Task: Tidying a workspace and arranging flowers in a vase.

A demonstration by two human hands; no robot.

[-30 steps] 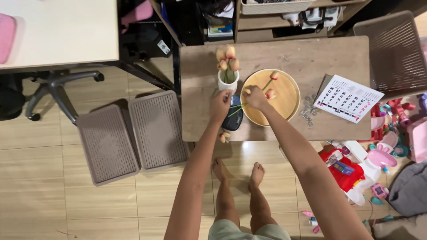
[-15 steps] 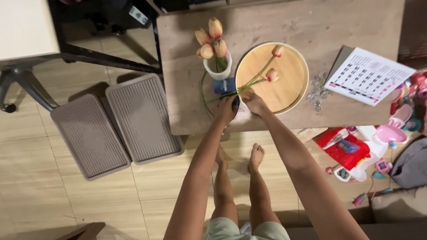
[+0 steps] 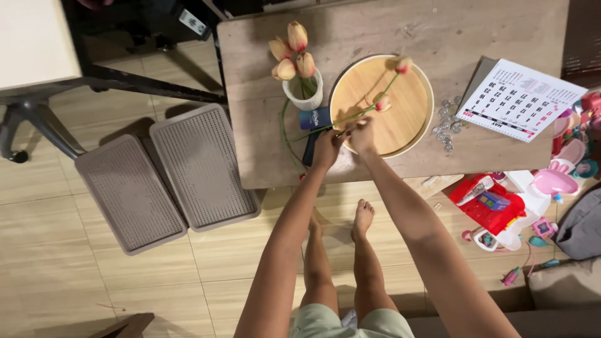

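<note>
- Two artificial tulip stems (image 3: 369, 107) lie across the round wooden tray (image 3: 410, 134), their pink-orange heads toward 1 o'clock and their green stalks running back toward 8 o'clock, past the tray's rim.
- The right hand (image 3: 362, 134) rests at the tray's 7 o'clock edge, its fingers pinched closed on the stalks.
- The left hand (image 3: 327, 148), just beside it at 9 o'clock, has its fingers curled toward the same stalks; whether they actually grip I cannot tell.
- A dark blue object (image 3: 315, 117) lies on the counter (image 3: 263, 156) under the stalk ends, touching the left hand.
- At 11 o'clock from the hands, a white vase (image 3: 305, 95) holds more tulips upright, just beside the tray.
- At 3 o'clock of the tray sit a small heap of clear glass pebbles (image 3: 446, 122) and, further out, a white calendar sheet (image 3: 519, 100).
- The counter is worn, pale wood.
- The floor is beige tile; two grey perforated trays (image 3: 169, 178) lie at 9 o'clock, scattered pink and red toys (image 3: 501, 206) at 4 o'clock, and bare feet stand below the counter's edge.
</note>
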